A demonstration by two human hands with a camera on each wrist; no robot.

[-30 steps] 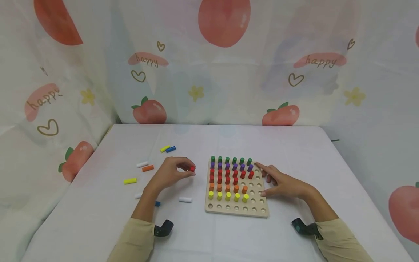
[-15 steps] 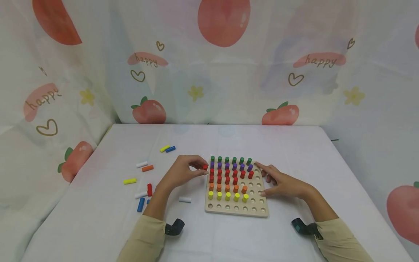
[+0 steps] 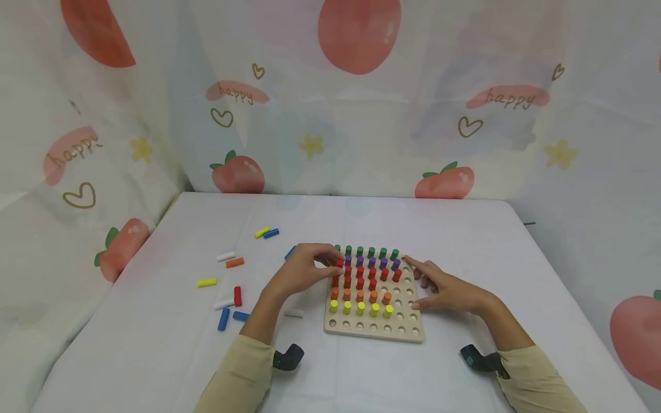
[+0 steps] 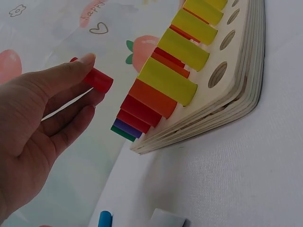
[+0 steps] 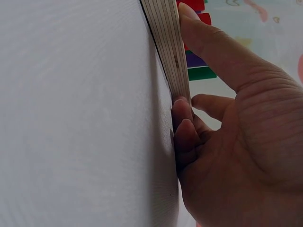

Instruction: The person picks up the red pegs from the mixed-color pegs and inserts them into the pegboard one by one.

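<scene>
My left hand (image 3: pixel 302 269) pinches a red peg (image 4: pixel 100 81) between thumb and fingertips, over the left side of the wooden pegboard (image 3: pixel 366 331). In the left wrist view that peg is tilted and apart from the standing pegs. Rows of green, purple, red, orange and yellow pegs (image 3: pixel 360 309) stand upright in the board. Bare holes show along its front row and right side. My right hand (image 3: pixel 449 291) holds the board's right edge, thumb on the top face. In the right wrist view, curled fingers (image 5: pixel 186 135) lie against the layered side.
Loose pegs lie left of the board on the white table (image 3: pixel 155 344): a red peg (image 3: pixel 237 296), an orange peg (image 3: pixel 234 262), a yellow peg (image 3: pixel 206 282), and several blue and white ones. A yellow and a blue peg (image 3: pixel 271 233) lie farther back. A printed cloth (image 3: pixel 361 126) hangs behind.
My left hand has moved right with the red peg, from beside the board to over its left rows. Loose pegs once behind the left arm now show. My right hand has stayed put.
</scene>
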